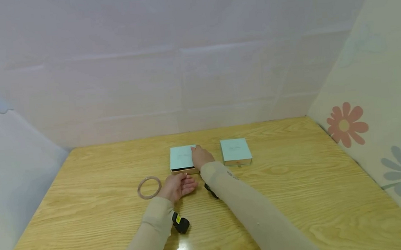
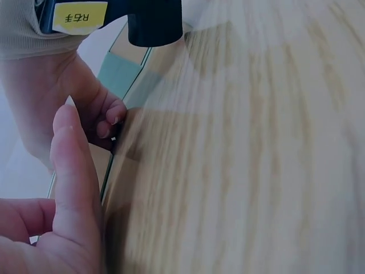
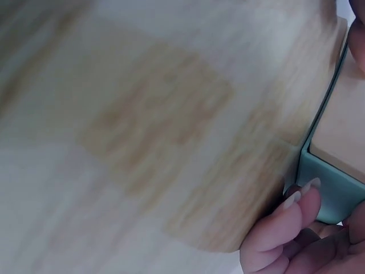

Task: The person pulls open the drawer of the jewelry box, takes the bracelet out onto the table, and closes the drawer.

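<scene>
A flat, light blue box (image 1: 181,157) with a tan front side lies toward the back of the wooden table. A dark gap runs along its front, between the blue top and the tan side. My right hand (image 1: 202,157) grips the box by its right edge, and its curled fingers (image 3: 282,228) show at the box's corner in the right wrist view. Just in front of the box is my left hand (image 1: 180,186), palm turned inward, fingers loosely extended and thumb near the tan front. Left of that hand lies a pinkish ring (image 1: 139,190).
A second light blue box (image 1: 236,149), closed, stands to the right of the first one. The wooden table (image 1: 98,219) meets a pale cloth wall (image 1: 148,86) at the back. Printed side panels with flowers (image 1: 347,124) border the right.
</scene>
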Tool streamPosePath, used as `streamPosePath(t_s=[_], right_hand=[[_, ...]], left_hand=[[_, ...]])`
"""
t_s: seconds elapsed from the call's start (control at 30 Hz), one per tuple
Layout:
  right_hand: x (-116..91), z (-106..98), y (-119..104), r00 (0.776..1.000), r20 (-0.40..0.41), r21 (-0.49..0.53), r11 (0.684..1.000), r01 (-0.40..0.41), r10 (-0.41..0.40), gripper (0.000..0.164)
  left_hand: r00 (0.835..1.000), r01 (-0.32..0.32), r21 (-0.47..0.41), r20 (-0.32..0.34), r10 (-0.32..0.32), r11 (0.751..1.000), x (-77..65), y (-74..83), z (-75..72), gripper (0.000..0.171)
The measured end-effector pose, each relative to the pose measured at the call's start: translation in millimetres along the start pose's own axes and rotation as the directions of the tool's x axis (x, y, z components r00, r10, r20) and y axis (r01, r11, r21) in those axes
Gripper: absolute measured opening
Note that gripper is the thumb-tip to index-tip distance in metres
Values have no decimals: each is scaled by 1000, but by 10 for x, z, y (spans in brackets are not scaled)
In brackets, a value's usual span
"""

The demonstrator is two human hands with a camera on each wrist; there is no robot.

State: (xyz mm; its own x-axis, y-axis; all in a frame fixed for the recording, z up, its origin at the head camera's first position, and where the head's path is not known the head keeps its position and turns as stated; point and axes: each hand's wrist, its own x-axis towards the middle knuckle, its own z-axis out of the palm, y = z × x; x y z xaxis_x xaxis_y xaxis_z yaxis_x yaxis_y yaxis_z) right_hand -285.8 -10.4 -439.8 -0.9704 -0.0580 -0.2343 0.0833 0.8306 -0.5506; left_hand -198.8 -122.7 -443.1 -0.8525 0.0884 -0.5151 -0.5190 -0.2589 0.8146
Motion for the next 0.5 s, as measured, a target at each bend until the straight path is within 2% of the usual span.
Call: streamPosePath(t_s=[0.2, 0.5], right_hand=[[-15, 8, 17, 1000, 5, 12, 1000, -4, 4, 55], [-26, 7, 17, 1000, -6, 8, 1000, 15, -15, 56]], left_hand=[[1000, 6, 7, 26, -6, 1000, -24, -7, -23, 28], [1000, 15, 24, 19, -15, 1000, -48, -20, -9, 29]])
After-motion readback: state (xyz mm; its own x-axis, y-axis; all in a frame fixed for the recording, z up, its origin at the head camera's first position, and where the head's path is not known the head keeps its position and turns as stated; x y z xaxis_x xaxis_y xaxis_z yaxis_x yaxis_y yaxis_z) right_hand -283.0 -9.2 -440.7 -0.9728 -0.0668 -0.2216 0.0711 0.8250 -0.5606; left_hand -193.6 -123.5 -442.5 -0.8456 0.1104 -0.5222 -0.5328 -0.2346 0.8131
